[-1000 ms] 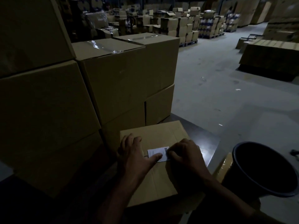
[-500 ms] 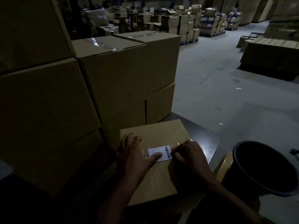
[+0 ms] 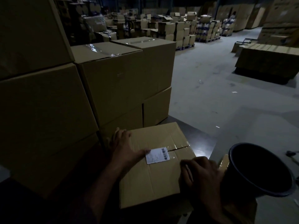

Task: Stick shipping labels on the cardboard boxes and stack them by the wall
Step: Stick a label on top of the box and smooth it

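A flat cardboard box [image 3: 153,185] lies in front of me on a dark table [image 3: 203,143]. A white shipping label [image 3: 157,155] with a barcode sits on the box top beside its taped seam. My left hand [image 3: 124,147] lies flat on the box's left part, and its thumb presses the label's left edge. My right hand [image 3: 202,175] is off the label, over the box's right edge. Its fingers are curled round a thin pale strip [image 3: 188,172].
Large taped cardboard boxes [image 3: 113,81] are stacked close on the left and behind the flat box. A black bucket [image 3: 258,147] stands at my right, next to my right hand. Grey warehouse floor [image 3: 218,94] opens beyond, with a low pallet of boxes [image 3: 267,62] and distant stacks.
My right hand has pulled away from the label to the right, towards the bucket, uncovering the whole label. My left hand stays on the box with its thumb on the label.
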`<state>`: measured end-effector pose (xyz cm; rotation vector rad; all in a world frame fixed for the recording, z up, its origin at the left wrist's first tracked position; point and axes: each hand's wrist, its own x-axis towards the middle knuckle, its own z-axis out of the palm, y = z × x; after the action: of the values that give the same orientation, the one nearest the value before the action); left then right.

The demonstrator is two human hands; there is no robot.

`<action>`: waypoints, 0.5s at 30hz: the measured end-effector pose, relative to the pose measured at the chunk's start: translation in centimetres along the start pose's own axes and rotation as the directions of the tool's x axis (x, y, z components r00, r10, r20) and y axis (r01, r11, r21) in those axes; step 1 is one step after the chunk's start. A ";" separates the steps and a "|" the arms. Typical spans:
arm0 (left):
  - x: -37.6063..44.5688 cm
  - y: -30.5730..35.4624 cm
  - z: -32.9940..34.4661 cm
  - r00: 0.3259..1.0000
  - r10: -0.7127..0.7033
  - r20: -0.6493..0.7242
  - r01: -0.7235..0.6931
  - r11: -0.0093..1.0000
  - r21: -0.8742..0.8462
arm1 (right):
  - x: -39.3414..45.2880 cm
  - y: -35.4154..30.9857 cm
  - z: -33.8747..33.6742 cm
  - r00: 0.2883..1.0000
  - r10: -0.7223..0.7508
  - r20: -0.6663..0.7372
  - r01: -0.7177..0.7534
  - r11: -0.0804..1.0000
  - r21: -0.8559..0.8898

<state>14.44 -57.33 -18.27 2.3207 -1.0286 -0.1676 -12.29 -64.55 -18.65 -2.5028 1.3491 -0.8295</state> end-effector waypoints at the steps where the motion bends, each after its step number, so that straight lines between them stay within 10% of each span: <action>1: 0.6 -0.4 -0.2 0.999 0.014 0.050 -0.015 1.000 0.025 | -0.2 0.0 0.2 1.000 -0.011 -0.002 0.011 1.000 -0.021; 15: -4.3 0.2 -1.7 0.971 -0.216 0.102 0.199 0.967 0.160 | 11.5 2.2 1.1 0.939 -0.266 0.218 0.271 0.963 0.011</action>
<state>11.91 -53.64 -17.26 2.5813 -0.8772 -0.3248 -8.31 -75.29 -15.98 -2.7380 0.9644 -0.5658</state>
